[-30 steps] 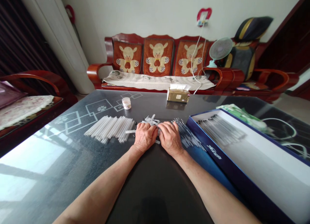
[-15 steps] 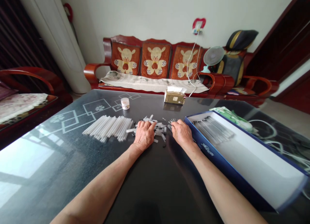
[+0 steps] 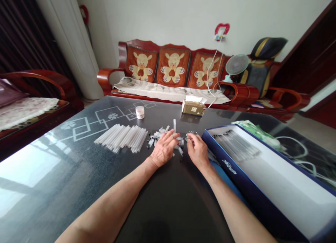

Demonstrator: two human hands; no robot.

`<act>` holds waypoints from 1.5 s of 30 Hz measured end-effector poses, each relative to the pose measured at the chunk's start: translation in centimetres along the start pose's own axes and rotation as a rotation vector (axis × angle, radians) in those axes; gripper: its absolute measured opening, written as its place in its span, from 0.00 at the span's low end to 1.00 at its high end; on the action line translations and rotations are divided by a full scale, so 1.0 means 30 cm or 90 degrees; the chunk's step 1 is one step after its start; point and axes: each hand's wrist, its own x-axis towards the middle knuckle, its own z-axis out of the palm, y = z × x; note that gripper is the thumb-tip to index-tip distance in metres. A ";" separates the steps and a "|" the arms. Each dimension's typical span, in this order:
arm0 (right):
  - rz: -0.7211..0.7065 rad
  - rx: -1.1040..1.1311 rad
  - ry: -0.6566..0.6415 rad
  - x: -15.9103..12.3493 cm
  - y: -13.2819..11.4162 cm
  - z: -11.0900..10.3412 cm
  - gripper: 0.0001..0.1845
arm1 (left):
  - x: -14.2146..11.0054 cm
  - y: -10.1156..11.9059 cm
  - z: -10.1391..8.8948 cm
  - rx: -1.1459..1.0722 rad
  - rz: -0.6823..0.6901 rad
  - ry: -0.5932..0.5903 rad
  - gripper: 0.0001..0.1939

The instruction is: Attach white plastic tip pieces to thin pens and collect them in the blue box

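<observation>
White tubes point(image 3: 122, 138) lie grouped on the bench point(image 3: 78, 166), still outside; beside them, the left hand point(image 3: 165, 148) spreads over small pieces point(image 3: 158, 133). The right hand point(image 3: 198, 150) curls by thin rods point(image 3: 213, 156). Whether either grip holds anything is unclear. One row of sticks point(image 3: 236, 145), seemingly done, fills the far end of the box point(image 3: 294, 190).

L hand point(image 3: 163, 150), ctr frame, is hiding part of the white bits point(image 3: 158, 133); R hand point(image 3: 198, 150), right of ctr, is covering some thin rods point(image 3: 212, 157) & whether it's gripping any isn't showing. Blue box point(image 3: 244, 184) is running off btm-right edge, its lettering point(image 3: 229, 167) blurring past reading.
</observation>
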 end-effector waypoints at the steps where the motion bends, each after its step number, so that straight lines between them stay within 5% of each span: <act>1: 0.054 0.106 0.001 -0.002 -0.004 0.014 0.16 | 0.004 0.007 -0.002 -0.035 0.025 -0.002 0.13; 6: 0.396 0.611 0.040 0.016 -0.013 0.039 0.15 | 0.016 0.037 -0.009 -0.157 0.103 -0.019 0.12; 11: 0.542 0.750 0.103 0.056 -0.005 0.002 0.11 | -0.001 0.026 0.006 -0.128 0.097 -0.010 0.13; 22: 0.389 0.644 0.047 0.007 -0.063 0.057 0.21 | 0.001 0.005 -0.002 0.197 -0.102 -0.086 0.15; 27: 0.350 0.611 0.005 -0.006 -0.089 0.075 0.19 | -0.009 0.003 0.014 0.159 -0.140 -0.052 0.13; 39: 0.445 0.783 -0.003 -0.006 -0.107 0.073 0.20 | 0.002 0.024 -0.001 0.154 -0.153 -0.051 0.16; 45: 0.402 0.764 -0.001 0.002 -0.090 0.065 0.19 | 0.009 0.033 0.003 -0.025 -0.225 -0.084 0.17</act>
